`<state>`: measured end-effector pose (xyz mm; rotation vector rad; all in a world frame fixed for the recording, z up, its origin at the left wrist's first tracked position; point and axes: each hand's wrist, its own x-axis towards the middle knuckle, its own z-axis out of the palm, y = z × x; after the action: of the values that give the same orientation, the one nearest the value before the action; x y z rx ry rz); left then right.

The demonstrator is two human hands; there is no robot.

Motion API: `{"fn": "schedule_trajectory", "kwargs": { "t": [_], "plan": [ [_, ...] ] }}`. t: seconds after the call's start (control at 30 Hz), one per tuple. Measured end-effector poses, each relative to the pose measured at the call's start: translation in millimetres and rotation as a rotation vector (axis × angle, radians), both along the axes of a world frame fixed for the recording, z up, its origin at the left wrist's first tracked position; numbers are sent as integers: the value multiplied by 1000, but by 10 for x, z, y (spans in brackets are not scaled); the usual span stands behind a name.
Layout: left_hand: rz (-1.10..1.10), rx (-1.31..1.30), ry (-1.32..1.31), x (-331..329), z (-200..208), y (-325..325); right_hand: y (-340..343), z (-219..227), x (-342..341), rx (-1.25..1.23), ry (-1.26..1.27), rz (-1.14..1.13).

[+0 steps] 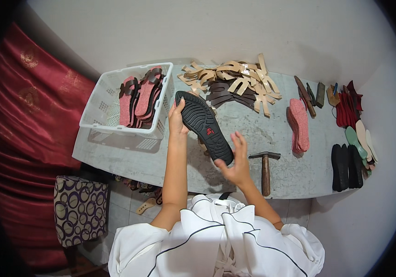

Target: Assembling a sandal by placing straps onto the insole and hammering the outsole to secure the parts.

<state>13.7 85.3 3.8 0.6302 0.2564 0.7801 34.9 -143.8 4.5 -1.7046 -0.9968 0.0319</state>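
Over the table I hold up a sandal, its black ridged sole with a small red mark turned toward me. My left hand grips it by the upper left end, thumb on the sole and the other fingers hidden behind. By the lower end is my right hand, fingers spread, with the thumb at the sole's edge; contact is hard to make out. The upper side of the sandal is mostly hidden. A hammer with a wooden handle lies just right of my right hand.
A white basket at the left holds several pink sandals with dark straps. Beige strap pieces and dark brown ones pile up at the back. Right are pink insoles, hand tools, black soles and red pieces.
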Motion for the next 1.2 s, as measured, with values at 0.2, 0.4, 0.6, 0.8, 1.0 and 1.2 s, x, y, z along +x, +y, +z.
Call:
{"fn": "schedule_trajectory", "kwargs": {
  "t": [0.2,0.4,0.6,0.8,1.0,1.2],
  "plan": [
    [126,45,-27,-237,23,2,113,-197,-135,-93,-192,150],
    [196,69,-56,-536,63,52,245,-209,-260,-103,-282,228],
    [238,46,-55,-827,12,242,393,-57,-427,-165,-233,285],
    [270,-21,-52,-1172,26,460,773,211,-598,-373,-338,307],
    [326,-28,24,-1385,116,590,1541,346,-868,-216,-369,320],
    [403,72,45,-1631,354,905,2101,514,-1092,-413,-462,369]
  ]
}}
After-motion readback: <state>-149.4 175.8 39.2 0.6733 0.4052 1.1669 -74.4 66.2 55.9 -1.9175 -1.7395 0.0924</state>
